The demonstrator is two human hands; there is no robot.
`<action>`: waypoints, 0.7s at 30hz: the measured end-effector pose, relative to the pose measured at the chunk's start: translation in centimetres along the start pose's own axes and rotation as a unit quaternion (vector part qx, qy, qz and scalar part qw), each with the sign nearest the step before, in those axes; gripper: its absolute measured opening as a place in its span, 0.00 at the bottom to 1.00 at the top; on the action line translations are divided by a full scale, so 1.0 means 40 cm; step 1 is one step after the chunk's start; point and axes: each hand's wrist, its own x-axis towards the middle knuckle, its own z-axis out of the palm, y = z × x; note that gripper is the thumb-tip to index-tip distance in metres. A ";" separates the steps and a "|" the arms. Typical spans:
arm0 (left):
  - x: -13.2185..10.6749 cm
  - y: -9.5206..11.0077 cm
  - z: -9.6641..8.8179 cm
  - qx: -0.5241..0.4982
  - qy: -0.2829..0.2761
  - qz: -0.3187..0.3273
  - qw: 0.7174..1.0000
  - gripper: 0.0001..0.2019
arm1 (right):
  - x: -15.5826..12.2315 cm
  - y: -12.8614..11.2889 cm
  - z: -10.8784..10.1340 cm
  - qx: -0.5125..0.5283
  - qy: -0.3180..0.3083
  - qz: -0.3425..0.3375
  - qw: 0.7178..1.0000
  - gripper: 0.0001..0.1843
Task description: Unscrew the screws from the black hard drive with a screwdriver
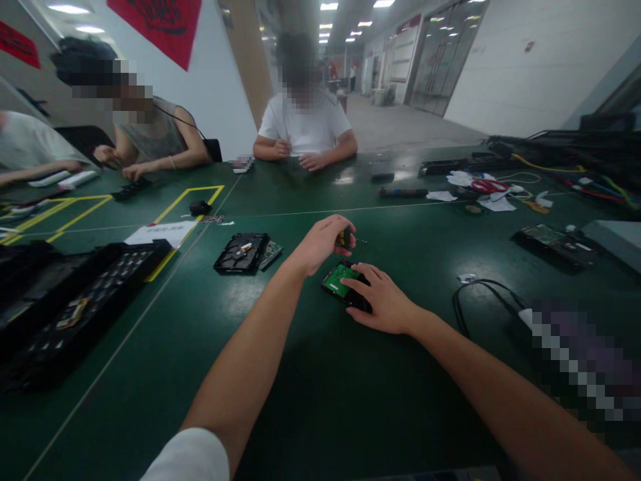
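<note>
My left hand [328, 242] is closed around a screwdriver [343, 236] with a black and yellow handle; its shaft is hidden from view. Just below it, a hard drive [336, 280] lies on the table with its green circuit board facing up. My right hand [383, 299] grips the drive's right part, fingers over the board and thumb along the near edge. A few tiny screws [363, 242] lie just beyond, right of my left hand. To the left sits another black hard drive [241, 252], with a loose circuit board [271, 255] leaning at its side.
Black trays [100, 294] fill the left side of the green table [310, 414]. At right are another drive [553, 244], a black cable [463, 304] and a heap of cables [561, 160]. Several people, one in a white shirt [305, 123], sit across the table.
</note>
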 end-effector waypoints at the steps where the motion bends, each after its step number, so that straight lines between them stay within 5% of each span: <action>1: 0.001 -0.001 -0.001 -0.003 0.001 -0.001 1.000 0.12 | 0.000 0.000 0.000 0.001 -0.001 0.001 1.000 0.36; 21: -0.004 0.004 0.001 0.010 -0.017 0.003 1.000 0.13 | 0.000 0.002 -0.004 0.003 -0.004 0.006 1.000 0.36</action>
